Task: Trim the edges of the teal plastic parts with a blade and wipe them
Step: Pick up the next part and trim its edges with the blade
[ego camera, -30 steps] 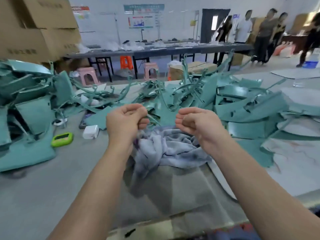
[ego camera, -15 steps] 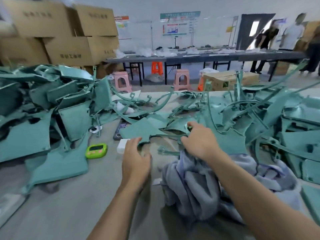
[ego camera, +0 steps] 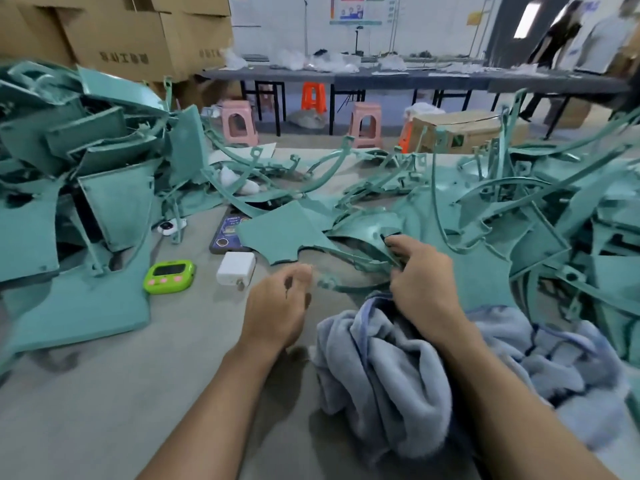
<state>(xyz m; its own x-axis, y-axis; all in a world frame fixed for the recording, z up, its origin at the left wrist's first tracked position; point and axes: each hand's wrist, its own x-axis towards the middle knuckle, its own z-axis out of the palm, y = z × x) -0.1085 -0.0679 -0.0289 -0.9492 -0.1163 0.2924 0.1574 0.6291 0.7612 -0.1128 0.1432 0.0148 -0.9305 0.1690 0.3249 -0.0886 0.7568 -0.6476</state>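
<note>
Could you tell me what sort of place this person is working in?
Probably a factory workshop: heaps of teal plastic parts cover the worktable, cardboard cartons are stacked behind, and another long bench stands beyond.

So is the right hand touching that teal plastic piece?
Touching: the head view shows the right hand, fingers curled round the edge of the teal plastic piece.

Teal plastic parts [ego camera: 284,233], a grey cloth [ego camera: 388,375], green timer [ego camera: 169,276], white charger [ego camera: 236,264] and phone [ego camera: 227,233] cover a grey worktop [ego camera: 104,393].
</note>
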